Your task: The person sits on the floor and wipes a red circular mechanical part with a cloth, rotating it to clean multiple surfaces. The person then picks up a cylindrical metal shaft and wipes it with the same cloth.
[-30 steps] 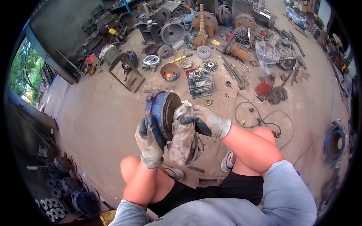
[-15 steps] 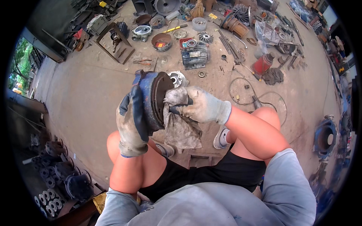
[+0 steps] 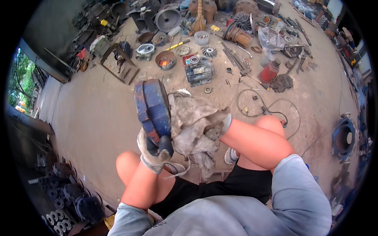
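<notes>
My left hand (image 3: 154, 151), in a white glove with dark coated fingers, grips the lower rim of a round blue metal housing (image 3: 153, 106) with worn, reddish paint patches. The housing is held on edge above the floor in front of my knees. A dirty grey rag (image 3: 193, 122) covers the side of the housing facing right and hangs down below it. My right hand (image 3: 226, 125) is inside or behind this rag; only the glove cuff shows, and the fingers are hidden. A loose strip of cloth dangles by my left wrist.
Beyond the housing stand an electric motor (image 3: 199, 72), a rusty round pan (image 3: 165, 59) and a small bearing ring (image 3: 208, 90). A red bottle jack (image 3: 269, 70) and a looped cable (image 3: 240, 103) lie to the right. Flanged parts (image 3: 59, 202) crowd the lower left.
The housing has turned so that more of its blue outer side shows. My left hand has shifted down to its lower rim. The rag has spread over my right hand.
</notes>
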Available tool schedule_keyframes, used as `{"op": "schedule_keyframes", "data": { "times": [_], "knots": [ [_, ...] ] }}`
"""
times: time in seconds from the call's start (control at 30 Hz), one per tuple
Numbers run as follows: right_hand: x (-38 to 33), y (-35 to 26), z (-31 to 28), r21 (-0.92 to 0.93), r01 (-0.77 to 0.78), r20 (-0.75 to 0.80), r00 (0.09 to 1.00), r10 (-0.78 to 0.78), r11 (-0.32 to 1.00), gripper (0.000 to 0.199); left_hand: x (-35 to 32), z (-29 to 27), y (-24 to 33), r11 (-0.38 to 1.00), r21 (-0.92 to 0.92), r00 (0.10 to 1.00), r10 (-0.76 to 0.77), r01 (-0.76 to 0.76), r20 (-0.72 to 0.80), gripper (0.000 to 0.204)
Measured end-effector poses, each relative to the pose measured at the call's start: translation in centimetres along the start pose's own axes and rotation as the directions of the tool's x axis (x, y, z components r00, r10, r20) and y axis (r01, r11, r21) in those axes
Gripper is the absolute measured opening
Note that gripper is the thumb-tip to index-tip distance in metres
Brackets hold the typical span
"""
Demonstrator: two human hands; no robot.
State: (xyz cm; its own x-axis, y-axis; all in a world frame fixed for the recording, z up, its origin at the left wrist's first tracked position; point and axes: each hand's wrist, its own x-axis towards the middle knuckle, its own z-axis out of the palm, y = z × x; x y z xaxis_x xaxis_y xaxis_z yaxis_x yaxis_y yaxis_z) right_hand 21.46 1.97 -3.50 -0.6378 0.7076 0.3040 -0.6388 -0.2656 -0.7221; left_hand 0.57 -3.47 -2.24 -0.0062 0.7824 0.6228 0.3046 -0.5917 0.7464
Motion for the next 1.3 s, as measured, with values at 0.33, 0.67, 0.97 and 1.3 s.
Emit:
{"op": "schedule_keyframes", "data": {
  "times": [0.33,0.67,0.97,1.3],
  "knots": [
    [-1.6,-0.6,0.8,-0.701,-0.317,-0.415,0.91,-0.004,0.639,0.028,6.8,-1.6,-1.5,-0.017,-0.449,0.328,-0.658,0.893,0.678,0.058],
    [-1.3,-0.5,0.4,-0.477,-0.152,-0.453,0.886,-0.094,0.866,0.019,2.4,1.0,-3.5,0.782,0.532,0.945,0.253,-0.325,0.205,0.064],
    [0.0,-1.9,1.0,0.028,0.04,-0.244,0.969,-0.032,0.999,0.018,1.6,0.3,-0.9,0.884,0.448,0.986,0.164,-0.138,-0.02,0.045],
    [0.9,-1.9,4.4,-0.637,-0.077,-0.285,0.948,-0.141,0.767,0.044,3.5,-0.5,0.6,0.99,0.024,0.966,-0.132,0.14,-0.222,0.042]
  ]
}}
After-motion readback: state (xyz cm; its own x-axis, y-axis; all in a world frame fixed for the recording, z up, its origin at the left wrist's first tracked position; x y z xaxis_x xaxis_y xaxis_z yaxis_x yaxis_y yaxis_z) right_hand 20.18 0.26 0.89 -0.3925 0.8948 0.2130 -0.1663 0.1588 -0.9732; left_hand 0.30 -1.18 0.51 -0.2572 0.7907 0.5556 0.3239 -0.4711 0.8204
